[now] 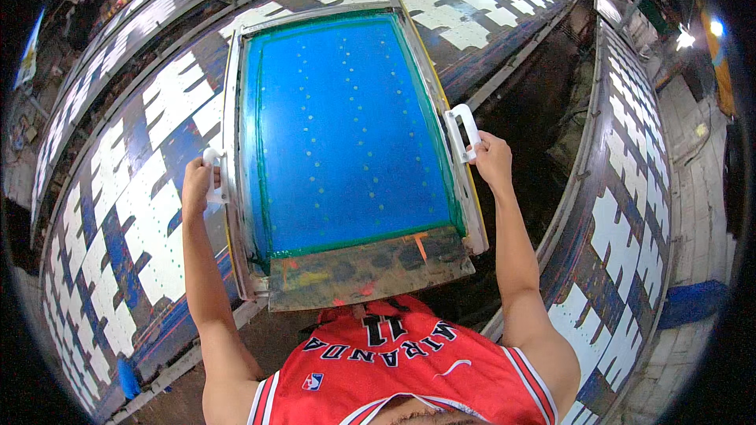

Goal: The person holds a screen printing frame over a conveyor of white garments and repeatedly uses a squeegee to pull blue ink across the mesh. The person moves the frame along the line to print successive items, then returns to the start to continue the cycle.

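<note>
A large screen-printing frame is in front of me, its mesh blue with rows of small pale dots and a green border. White handles are fixed to its two long sides. My left hand is closed round the left handle. On the other side, my right hand grips the lower part of the right handle. A paint-stained panel forms the end nearest my body. The frame's far end overlaps the long printing table, and whether it touches the table cannot be made out.
Long tables run on both sides, with white cut fabric pieces laid flat in rows on the left one. More white pieces cover the right table. A dark aisle lies between them. Blue cloth is at the far right.
</note>
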Motion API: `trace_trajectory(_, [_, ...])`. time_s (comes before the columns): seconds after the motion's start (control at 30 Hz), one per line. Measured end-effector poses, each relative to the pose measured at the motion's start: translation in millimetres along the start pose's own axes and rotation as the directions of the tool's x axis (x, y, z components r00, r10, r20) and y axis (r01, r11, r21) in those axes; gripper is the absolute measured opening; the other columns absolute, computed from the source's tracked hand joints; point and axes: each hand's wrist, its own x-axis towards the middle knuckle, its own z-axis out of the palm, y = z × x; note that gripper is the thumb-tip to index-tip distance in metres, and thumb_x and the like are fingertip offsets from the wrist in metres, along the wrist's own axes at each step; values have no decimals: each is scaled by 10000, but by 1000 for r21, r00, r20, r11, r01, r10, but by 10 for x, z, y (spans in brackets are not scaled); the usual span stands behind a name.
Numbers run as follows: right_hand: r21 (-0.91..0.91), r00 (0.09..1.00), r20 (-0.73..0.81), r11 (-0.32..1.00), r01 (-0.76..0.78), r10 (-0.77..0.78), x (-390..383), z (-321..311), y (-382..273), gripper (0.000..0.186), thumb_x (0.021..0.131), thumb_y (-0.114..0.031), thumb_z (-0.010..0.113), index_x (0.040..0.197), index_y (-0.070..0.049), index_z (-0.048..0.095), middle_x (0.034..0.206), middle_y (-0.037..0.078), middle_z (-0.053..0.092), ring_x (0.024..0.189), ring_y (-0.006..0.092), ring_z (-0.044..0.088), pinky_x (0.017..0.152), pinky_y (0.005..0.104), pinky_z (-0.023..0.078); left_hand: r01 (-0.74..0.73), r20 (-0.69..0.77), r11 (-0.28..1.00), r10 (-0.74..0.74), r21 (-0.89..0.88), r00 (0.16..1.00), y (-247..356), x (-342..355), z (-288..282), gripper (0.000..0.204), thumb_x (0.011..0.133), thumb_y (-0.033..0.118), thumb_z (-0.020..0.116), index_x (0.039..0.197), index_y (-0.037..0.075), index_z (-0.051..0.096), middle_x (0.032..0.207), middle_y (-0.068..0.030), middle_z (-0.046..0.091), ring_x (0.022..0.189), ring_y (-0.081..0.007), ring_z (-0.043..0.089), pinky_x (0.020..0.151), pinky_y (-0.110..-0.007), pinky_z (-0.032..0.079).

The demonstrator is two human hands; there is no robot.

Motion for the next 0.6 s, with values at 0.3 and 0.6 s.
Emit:
trace_trajectory(0.3, [4,995,-55,997,-80,80,248,-282,517,196,910,-61,572,1038,-40,719,806,109,743,712,273,720,701,409,537,16,114,999,-10,-47,993,168,349,786,199,960,70,468,1039,-56,601,858,-144,657,668,-235,661,589,-362,580])
trace_trajectory(0.6, [-52,999,13,998,40,-40,1049,-67,710,202,898,-57,575,1039,-23,716,795,110,746,714,259,733,694,389,550,30,32,999,-30,-18,999,333,574,966,230,911,29,419,1025,-37,608,822,-114,616,621,-175,567,504,-332,480])
